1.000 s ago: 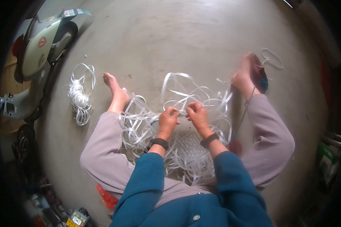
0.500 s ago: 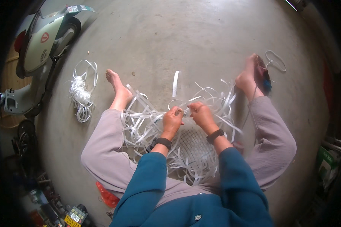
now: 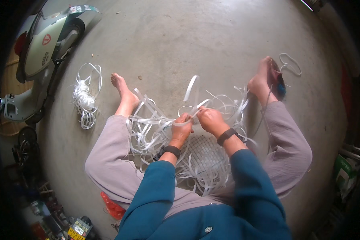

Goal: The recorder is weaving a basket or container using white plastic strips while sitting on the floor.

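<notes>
Between my outstretched legs lies a partly woven piece of white strapping (image 3: 206, 154), with a fine grid in its middle and many loose strips around its edge. My left hand (image 3: 182, 127) is closed with thumb and fingers pinching a white plastic strip (image 3: 193, 111) at the far edge of the weave. Close beside it, my right hand (image 3: 212, 121) is curled with its fingers closed on the strip as well. The exact crossing between the fingertips is partly hidden. One loose strip end (image 3: 192, 87) sticks up beyond both hands.
On the concrete floor to the left lies a bundle of white strips (image 3: 84, 98), near a parked scooter (image 3: 40, 52). A thin loop of strip (image 3: 291, 64) rests beyond my right foot. A red item (image 3: 113, 206) and assorted clutter (image 3: 52, 218) sit at the lower left.
My right hand has turned slightly and shifted a little toward the left hand. The upright strip end now leans more to the right, and more of the strip shows between the hands.
</notes>
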{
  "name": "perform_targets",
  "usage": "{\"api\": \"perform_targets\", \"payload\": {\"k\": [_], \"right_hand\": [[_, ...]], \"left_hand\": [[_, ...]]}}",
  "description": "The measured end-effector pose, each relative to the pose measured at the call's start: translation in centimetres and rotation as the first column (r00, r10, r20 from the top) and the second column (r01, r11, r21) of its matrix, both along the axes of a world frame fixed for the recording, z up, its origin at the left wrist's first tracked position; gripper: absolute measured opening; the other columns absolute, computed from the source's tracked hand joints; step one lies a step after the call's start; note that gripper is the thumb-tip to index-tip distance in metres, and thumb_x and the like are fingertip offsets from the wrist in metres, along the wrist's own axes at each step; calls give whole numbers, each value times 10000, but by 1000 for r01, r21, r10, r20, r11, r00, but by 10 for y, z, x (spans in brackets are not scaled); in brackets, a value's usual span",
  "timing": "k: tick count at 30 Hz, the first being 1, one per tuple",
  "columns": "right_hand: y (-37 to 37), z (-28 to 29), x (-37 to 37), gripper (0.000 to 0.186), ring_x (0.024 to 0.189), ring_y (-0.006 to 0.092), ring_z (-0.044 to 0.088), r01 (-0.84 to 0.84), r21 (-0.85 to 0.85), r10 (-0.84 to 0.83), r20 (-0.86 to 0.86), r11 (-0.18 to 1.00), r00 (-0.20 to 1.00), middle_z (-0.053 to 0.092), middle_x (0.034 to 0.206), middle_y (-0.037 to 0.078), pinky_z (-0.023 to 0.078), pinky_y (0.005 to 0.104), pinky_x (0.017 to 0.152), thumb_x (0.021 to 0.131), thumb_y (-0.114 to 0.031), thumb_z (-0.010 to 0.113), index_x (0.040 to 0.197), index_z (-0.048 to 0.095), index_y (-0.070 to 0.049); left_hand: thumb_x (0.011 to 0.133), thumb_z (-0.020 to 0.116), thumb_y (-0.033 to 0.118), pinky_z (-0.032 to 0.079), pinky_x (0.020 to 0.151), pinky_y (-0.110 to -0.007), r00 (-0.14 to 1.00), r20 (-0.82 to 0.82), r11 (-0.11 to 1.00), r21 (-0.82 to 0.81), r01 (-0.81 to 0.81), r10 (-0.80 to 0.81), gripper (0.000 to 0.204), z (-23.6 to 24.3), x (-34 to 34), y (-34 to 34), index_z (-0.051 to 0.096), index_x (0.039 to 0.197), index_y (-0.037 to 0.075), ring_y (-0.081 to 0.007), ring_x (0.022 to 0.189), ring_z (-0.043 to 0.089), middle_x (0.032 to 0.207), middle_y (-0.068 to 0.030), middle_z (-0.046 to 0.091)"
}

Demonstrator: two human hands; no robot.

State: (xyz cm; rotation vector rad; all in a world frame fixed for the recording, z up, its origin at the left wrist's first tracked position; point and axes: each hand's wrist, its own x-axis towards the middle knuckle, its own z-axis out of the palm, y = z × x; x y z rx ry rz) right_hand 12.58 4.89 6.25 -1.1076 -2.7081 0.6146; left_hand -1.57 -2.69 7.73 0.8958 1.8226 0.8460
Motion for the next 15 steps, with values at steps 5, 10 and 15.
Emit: {"api": "perform_targets", "payload": {"k": [5, 10, 15], "right_hand": [[-3, 10, -4, 95, 715, 277, 699, -31, 80, 29, 28, 996, 999, 675, 780, 104, 551, 382, 595, 796, -112, 598, 799, 684, -72], [-5, 22, -10, 99, 745, 263, 712, 15, 57, -21, 94, 998, 995, 700, 764, 86, 557, 379, 626, 769, -172, 656, 771, 734, -112], [-8, 44, -18, 126, 713, 291, 694, -51, -45, 59, 182, 998, 982, 695, 755, 116, 537, 406, 606, 799, -144, 607, 790, 715, -80]], "left_hand": [[896, 652, 157, 532, 495, -260, 999, 34, 1000, -4, 0, 0, 141, 2, -3, -5, 673, 957, 32, -104, 575, 608, 794, -28, 651], [909, 627, 190, 536, 499, -269, 998, 52, 999, 19, 31, -32, 201, 3, -4, -2, 676, 1029, 37, -120, 580, 613, 791, -45, 654], [908, 584, 239, 513, 500, -280, 998, 34, 998, 34, -52, 51, 198, 7, 0, -2, 649, 895, 52, -138, 557, 624, 663, -52, 611]]}}
